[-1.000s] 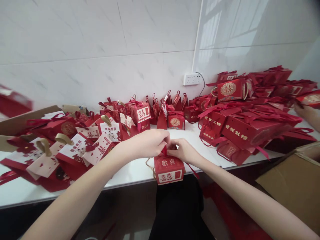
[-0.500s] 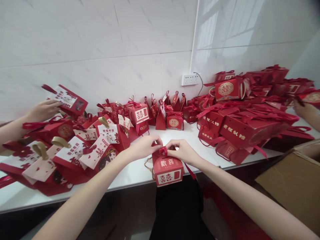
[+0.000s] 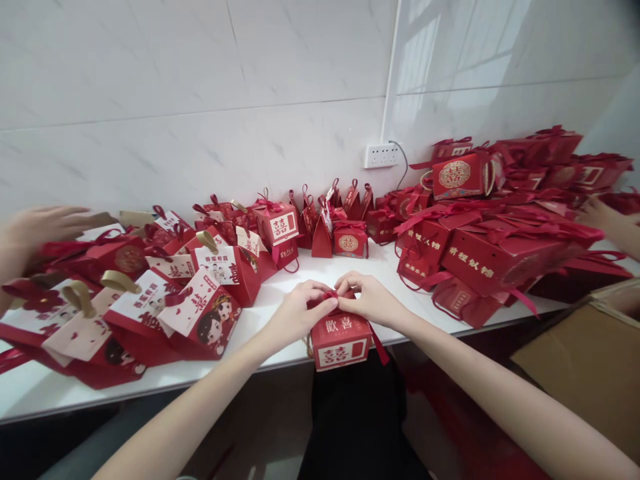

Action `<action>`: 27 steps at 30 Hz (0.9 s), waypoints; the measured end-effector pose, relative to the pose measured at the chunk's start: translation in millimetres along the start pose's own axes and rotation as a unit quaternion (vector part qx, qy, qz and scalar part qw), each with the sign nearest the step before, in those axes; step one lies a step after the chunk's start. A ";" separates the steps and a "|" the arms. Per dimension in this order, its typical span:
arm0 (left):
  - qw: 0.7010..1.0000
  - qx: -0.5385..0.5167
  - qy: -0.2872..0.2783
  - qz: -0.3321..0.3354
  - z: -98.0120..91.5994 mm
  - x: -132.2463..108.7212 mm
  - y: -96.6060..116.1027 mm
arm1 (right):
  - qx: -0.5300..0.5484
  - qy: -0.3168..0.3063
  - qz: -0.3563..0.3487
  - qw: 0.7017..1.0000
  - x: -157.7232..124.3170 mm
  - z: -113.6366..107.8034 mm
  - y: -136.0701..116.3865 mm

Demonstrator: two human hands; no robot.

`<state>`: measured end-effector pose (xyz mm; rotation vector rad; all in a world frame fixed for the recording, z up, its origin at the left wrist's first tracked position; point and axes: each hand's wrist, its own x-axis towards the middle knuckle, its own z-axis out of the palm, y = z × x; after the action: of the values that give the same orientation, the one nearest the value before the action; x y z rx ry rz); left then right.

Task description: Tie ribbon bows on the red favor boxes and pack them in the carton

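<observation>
A small red gift box with gold-white characters and a twisted rope handle sits at the front edge of the white table. On its top, a red ribbon is bunched into a knot or bow. My left hand pinches this ribbon between thumb and fingers from the left. From the right, my right hand pinches it too, fingertips close to those of the left. The fingers partly cover the ribbon, so its exact form is hidden. One ribbon tail hangs down the box's right side.
Several red and white gift boxes stand at left, with a person's blurred hand over them. More boxes are piled at right, near another person's hand. A cardboard box stands at lower right. A power strip is on the wall.
My hands have drawn closer together over the ribbon, the left one now covering more of the box top. At left, the other person's hand has let go of the box it held.
</observation>
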<state>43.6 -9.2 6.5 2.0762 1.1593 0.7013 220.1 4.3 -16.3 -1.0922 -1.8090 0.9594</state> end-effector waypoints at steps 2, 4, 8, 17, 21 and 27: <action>1.000 -0.011 0.017 -0.009 5.6 -0.4 -1.7 | -0.015 -0.006 0.000 1.000 0.0 -2.5 -0.1; 0.999 -0.018 0.030 -0.013 9.6 -1.0 -3.0 | -0.023 -0.014 0.001 1.000 0.2 -5.6 -1.7; 0.996 -0.020 0.077 -0.036 13.8 -2.7 -1.6 | -0.017 -0.048 0.009 0.999 0.5 -12.2 -8.6; 0.996 0.000 0.059 -0.061 15.9 -4.9 5.6 | -0.040 -0.039 0.014 0.998 -1.5 -12.0 -10.3; 0.990 0.085 0.090 -0.071 16.7 -5.3 6.1 | -0.026 -0.031 -0.005 0.999 -1.8 -9.3 -4.3; 0.987 0.112 0.100 -0.063 14.6 -6.0 9.2 | -0.011 -0.020 -0.011 1.000 -4.3 -5.1 -4.5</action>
<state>56.0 -22.1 3.2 2.1283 1.5300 0.7602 224.6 -0.2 -11.4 -1.0725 -1.8636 0.9565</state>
